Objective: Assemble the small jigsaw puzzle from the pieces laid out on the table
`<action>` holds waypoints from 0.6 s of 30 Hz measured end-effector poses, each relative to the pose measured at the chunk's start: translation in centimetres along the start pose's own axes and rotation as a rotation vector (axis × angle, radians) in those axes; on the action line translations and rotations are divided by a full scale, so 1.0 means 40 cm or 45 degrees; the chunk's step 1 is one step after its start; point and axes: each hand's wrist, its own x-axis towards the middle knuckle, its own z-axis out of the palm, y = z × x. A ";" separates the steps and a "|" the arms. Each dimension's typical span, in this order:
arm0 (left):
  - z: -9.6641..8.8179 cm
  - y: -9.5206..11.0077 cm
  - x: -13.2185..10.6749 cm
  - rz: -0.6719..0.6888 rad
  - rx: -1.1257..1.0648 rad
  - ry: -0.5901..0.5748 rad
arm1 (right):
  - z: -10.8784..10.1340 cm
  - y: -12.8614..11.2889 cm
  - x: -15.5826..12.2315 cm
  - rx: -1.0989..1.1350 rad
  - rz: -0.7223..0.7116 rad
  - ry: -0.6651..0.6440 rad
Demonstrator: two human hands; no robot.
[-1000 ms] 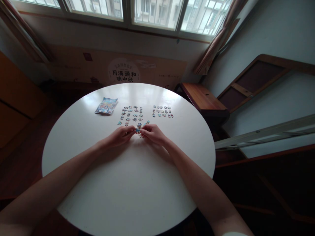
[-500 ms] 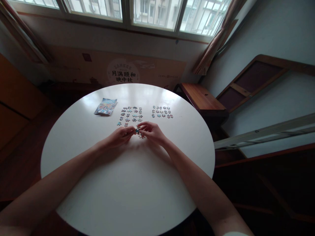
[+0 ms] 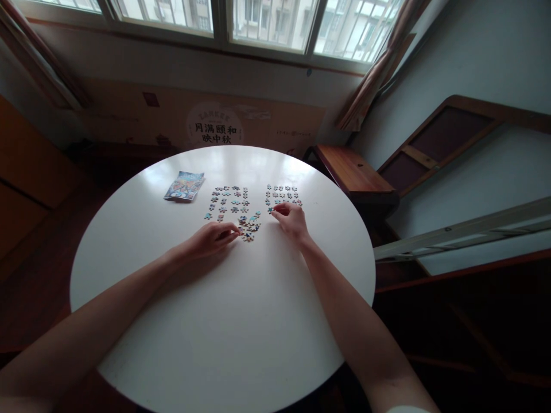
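My right hand (image 3: 291, 220) pinches a small teal puzzle piece (image 3: 271, 210) between thumb and fingertips, low over the table just below the right-hand rows of pieces (image 3: 282, 195). At the left edge of a loose pile of puzzle pieces (image 3: 249, 227), my left hand (image 3: 212, 237) has its thumb and fingers drawn together on a piece, mostly hidden by the fingertips. Beyond it, more puzzle pieces (image 3: 235, 202) lie apart from one another in rows.
A shiny printed bag (image 3: 185, 186) lies at the back left of the round white table (image 3: 224, 321). A wooden stool (image 3: 350, 169) stands past the table's right rim. Windows (image 3: 271, 26) and a printed wall panel (image 3: 215, 126) are behind.
My right hand has moved right and away from my left hand, carrying a teal piece to the right-hand rows. The loose pile is now uncovered. My left hand stays near its edge.
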 end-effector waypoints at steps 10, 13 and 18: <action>0.005 -0.013 -0.001 0.005 0.024 -0.024 | -0.001 -0.007 -0.009 -0.500 -0.146 0.003; 0.004 -0.012 -0.002 0.000 0.028 -0.022 | 0.004 -0.007 -0.016 -0.588 -0.293 -0.089; 0.004 -0.008 0.000 0.016 0.025 -0.018 | 0.015 0.001 -0.024 -0.738 -0.486 -0.164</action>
